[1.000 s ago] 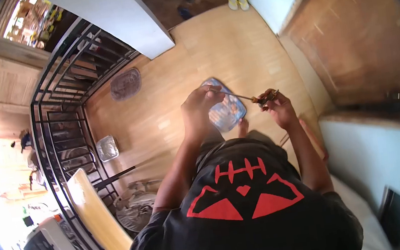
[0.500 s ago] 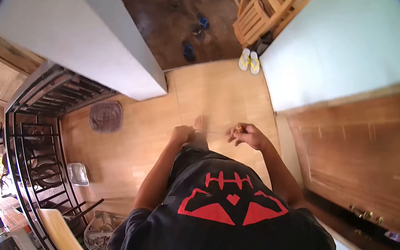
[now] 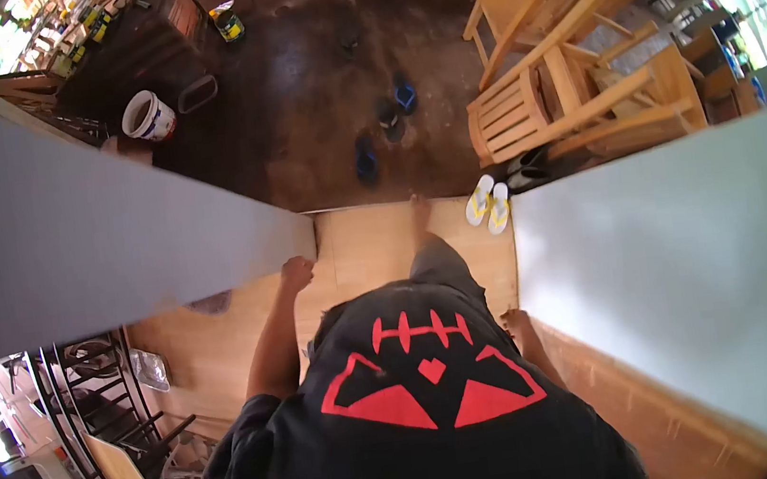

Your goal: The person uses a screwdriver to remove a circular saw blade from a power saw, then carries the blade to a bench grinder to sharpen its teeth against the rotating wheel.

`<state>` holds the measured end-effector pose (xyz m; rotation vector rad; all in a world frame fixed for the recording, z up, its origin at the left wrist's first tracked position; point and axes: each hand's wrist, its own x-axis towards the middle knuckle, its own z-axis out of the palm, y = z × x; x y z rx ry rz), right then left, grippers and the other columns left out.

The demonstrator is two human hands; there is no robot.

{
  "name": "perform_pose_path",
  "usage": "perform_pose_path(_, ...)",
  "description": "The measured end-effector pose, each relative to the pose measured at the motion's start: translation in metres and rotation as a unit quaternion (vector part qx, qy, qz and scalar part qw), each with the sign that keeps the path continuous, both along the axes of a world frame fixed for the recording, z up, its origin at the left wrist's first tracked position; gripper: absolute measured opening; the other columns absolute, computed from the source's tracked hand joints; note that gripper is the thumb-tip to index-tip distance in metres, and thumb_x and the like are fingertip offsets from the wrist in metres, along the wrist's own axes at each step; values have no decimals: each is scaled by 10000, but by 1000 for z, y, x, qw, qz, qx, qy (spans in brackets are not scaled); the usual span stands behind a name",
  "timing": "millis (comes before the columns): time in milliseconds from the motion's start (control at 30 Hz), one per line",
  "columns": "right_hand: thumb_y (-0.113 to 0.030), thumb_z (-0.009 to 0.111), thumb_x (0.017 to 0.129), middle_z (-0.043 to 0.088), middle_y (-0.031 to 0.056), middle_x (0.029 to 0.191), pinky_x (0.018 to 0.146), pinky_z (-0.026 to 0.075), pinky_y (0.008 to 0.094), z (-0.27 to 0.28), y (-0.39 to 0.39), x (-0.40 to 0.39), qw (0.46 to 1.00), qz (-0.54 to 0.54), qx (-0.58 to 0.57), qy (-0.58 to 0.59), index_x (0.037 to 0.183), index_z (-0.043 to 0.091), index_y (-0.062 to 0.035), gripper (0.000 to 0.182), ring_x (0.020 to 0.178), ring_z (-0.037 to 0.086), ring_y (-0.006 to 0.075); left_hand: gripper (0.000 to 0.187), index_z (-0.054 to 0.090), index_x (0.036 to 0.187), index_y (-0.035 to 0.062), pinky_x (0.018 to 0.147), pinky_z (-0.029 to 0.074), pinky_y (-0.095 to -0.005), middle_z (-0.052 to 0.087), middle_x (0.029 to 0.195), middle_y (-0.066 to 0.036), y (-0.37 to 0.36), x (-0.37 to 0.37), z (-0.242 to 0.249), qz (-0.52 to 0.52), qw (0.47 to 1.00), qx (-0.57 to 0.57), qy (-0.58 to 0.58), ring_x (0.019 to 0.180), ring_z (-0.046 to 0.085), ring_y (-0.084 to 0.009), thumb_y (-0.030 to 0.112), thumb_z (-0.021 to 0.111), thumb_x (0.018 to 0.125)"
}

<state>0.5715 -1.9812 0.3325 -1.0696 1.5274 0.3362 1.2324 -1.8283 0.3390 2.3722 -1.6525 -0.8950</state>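
Grey pillar just beside curled left hand (drifts wide, knuckles knock), bare foot near white slippers, snag risk if it swings out, bent-fingered right hand by white wall; can't tell what either hand holds.

Black shirt with a red line design. White flip-flops with yellow straps. Dark brown floor.

left hand: contents hidden by curled fingers | right hand, lower right of centre: grip too small to tell | mat, left of centre: partly behind wall | shirt: cut by bottom edge | upper-left clutter: too small to identify
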Motion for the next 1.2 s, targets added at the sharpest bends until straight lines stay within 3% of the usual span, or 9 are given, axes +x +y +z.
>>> perform_pose_path(33, -199, 558, 973, 550, 59, 622, 423, 427, 348, 40, -35, 26, 999, 13, -5, 50, 951, 673, -50, 189, 498, 530, 177, 162, 695, 836, 58, 625, 564, -431, 703, 696, -147, -3, 4, -1, -8, 999, -34, -11, 612, 696, -308, 211, 641, 826)
perform_pose_path(100, -172, 587, 940, 567, 60, 621, 405, 414, 345, 14, -88, 26, 999, -26, 35, 22, 898, 665, -49, 152, 478, 516, 166, 164, 706, 843, 36, 641, 572, -407, 716, 738, -163, -21, 17, 3, 77, 975, 199, 60, 641, 710, -306, 186, 638, 839)
perform_pose_path(167, -147, 595, 906, 583, 60, 626, 384, 398, 337, 18, -149, 37, 1000, -20, 9, -5, 843, 644, -48, 127, 455, 498, 153, 247, 708, 843, -16, 633, 580, -403, 721, 736, -158, -63, 2, 73, 385, 885, 245, 91, 643, 719, -284, 208, 610, 878)
perform_pose_path(367, -33, 571, 799, 587, 43, 649, 352, 355, 257, 140, -343, 124, 977, -94, -138, -134, 850, 576, -59, 57, 415, 438, 89, 403, 685, 794, -67, 542, 563, -415, 710, 719, -158, -141, 38, 75, 496, 842, 200, 72, 596, 704, -272, 308, 590, 907)
perform_pose_path(733, -12, 550, 786, 601, 69, 654, 338, 258, 244, 151, -421, 177, 931, -237, -209, -183, 879, 577, -49, 104, 388, 395, 85, 384, 697, 828, -13, 488, 537, -387, 662, 643, -136, -293, 39, 1, 351, 891, 186, 219, 544, 661, -245, 347, 601, 921)
perform_pose_path(867, -33, 587, 823, 602, 66, 673, 356, 267, 218, 180, -473, 246, 943, -181, -188, -207, 907, 566, -45, 87, 409, 404, 71, 371, 709, 870, 5, 579, 565, -380, 685, 669, -146, -346, 36, 54, 266, 937, 177, 140, 597, 691, -247, 362, 620, 917)
perform_pose_path(1033, 9, 574, 839, 658, 87, 789, 407, 321, 206, 190, -554, 353, 935, -85, -138, -316, 1011, 564, -22, 175, 462, 444, 61, 328, 725, 1007, 59, 739, 574, -399, 722, 731, -138, -363, 70, 23, 105, 989, 100, 38, 672, 719, -254, 361, 631, 918)
perform_pose_path(1133, 1, 553, 822, 668, 81, 804, 418, 347, 222, 162, -610, 414, 927, -46, -133, -348, 982, 554, -45, 167, 488, 457, 65, 317, 723, 1062, 95, 731, 574, -405, 735, 770, -121, -371, 94, 9, 301, 928, 174, 133, 677, 719, -261, 361, 636, 913)
perform_pose_path(1200, 1, 559, 813, 671, 82, 825, 426, 369, 238, 121, -649, 444, 943, 18, -160, -290, 956, 568, -54, 153, 490, 466, 69, 324, 738, 1008, 95, 698, 576, -385, 742, 816, -133, -345, 125, -62, 188, 963, 124, 149, 681, 723, -259, 385, 658, 891)
